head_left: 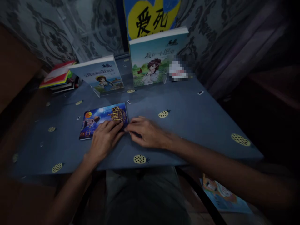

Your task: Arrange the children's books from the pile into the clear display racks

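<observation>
A blue paperback book (103, 111) with gold lettering and a drawn figure on its cover lies closed on the table, turned sideways. My left hand (105, 137) rests on its lower part, fingers stretched out over the cover. At the book's lower right corner, my right hand (146, 131) has thumb and fingers pinched together on the edge. The fingertips of both hands nearly meet there, and the exact grip is partly hidden.
The table's grey-blue cloth (187, 134) has a pineapple print. Behind stand a light-blue book (106, 76), a green book (150, 62) and a yellow-and-blue one (152, 17). Stacked books (59, 76) lie back left, beside a blurred object (179, 72) at back right. A colourful booklet (225, 193) lies below the table.
</observation>
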Action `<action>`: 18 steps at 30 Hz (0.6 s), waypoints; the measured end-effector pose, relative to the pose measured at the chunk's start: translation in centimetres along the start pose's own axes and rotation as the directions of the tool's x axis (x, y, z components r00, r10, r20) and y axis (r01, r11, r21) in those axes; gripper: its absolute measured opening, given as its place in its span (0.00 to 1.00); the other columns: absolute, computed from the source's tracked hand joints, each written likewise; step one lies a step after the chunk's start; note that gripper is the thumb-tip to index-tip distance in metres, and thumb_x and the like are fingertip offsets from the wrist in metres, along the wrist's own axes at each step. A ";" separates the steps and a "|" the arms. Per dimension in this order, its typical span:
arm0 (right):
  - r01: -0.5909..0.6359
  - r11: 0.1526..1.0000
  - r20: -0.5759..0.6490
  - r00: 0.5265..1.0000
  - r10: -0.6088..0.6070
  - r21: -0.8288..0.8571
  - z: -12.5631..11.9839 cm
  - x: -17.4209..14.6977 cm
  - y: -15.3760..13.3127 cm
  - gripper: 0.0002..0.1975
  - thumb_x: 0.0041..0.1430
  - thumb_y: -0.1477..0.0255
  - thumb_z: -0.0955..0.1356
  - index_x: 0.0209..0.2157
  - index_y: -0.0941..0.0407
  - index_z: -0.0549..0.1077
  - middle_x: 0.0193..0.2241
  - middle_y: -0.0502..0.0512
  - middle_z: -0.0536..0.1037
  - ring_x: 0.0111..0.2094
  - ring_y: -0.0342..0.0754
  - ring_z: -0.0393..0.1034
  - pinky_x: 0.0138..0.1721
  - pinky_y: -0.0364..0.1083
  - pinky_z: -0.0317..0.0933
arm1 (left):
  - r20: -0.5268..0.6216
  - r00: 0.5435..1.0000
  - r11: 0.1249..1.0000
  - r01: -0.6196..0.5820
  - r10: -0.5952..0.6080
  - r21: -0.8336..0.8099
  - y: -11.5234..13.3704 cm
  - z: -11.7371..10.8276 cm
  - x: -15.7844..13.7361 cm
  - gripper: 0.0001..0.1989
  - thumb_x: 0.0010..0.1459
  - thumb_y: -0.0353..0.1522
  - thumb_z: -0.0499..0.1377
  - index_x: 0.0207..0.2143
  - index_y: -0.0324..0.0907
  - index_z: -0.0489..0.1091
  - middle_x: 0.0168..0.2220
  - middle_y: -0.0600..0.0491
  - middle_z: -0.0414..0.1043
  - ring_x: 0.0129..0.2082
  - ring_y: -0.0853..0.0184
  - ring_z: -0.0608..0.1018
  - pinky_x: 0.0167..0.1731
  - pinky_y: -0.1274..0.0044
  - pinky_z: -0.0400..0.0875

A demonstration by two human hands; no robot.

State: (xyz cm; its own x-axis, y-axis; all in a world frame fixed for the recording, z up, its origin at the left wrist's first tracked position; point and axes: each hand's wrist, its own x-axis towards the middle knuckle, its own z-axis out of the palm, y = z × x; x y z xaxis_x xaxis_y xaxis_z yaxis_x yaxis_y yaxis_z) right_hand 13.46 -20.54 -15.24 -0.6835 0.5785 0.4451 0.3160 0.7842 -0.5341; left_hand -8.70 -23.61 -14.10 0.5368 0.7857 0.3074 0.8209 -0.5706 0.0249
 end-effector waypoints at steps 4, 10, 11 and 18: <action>0.075 0.989 -0.015 0.997 -0.077 -0.127 0.6 -0.1 -0.1 0.08 0.64 0.77 0.65 0.37 0.58 0.78 0.31 0.57 0.78 0.39 0.51 0.70 0.43 0.49 0.63 | 0.047 0.999 0.999 -0.003 0.005 -0.048 -0.5 -0.5 0.1 0.17 0.70 0.38 0.53 0.55 0.42 0.73 0.51 0.46 0.78 0.49 0.57 0.76 0.48 0.64 0.72; 0.073 0.985 -0.028 0.997 -0.078 -0.158 1.0 0.1 -0.1 0.05 0.67 0.74 0.67 0.38 0.57 0.77 0.32 0.55 0.80 0.38 0.49 0.70 0.42 0.48 0.63 | 0.194 0.981 0.987 0.031 0.000 -0.156 -5.1 -0.8 2.0 0.25 0.69 0.45 0.53 0.63 0.43 0.66 0.63 0.43 0.68 0.61 0.56 0.70 0.60 0.62 0.65; 0.069 0.983 -0.018 0.997 -0.073 -0.168 1.0 0.1 -0.2 0.05 0.67 0.74 0.67 0.39 0.57 0.77 0.32 0.55 0.80 0.38 0.49 0.70 0.43 0.48 0.63 | 0.212 0.977 0.987 0.055 -0.023 -0.149 -6.1 -0.6 2.3 0.27 0.69 0.46 0.52 0.65 0.43 0.64 0.65 0.43 0.65 0.63 0.56 0.69 0.62 0.61 0.63; 0.086 0.937 0.086 0.994 -0.060 -0.338 1.1 0.0 -0.7 0.05 0.67 0.76 0.67 0.39 0.57 0.76 0.34 0.55 0.80 0.39 0.50 0.69 0.41 0.48 0.60 | 0.178 0.967 0.972 0.204 -0.182 -0.115 -9.8 0.6 2.9 0.26 0.71 0.44 0.44 0.64 0.44 0.65 0.63 0.44 0.67 0.62 0.55 0.69 0.62 0.59 0.61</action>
State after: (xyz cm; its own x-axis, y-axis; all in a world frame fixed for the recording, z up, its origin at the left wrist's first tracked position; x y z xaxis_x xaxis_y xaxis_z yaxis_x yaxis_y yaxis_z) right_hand 12.54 -21.32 -15.70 -0.7552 0.5089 0.4130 0.4600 0.8604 -0.2192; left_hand -15.10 -15.60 -14.05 0.4046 0.9062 0.1230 0.8852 -0.4219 0.1963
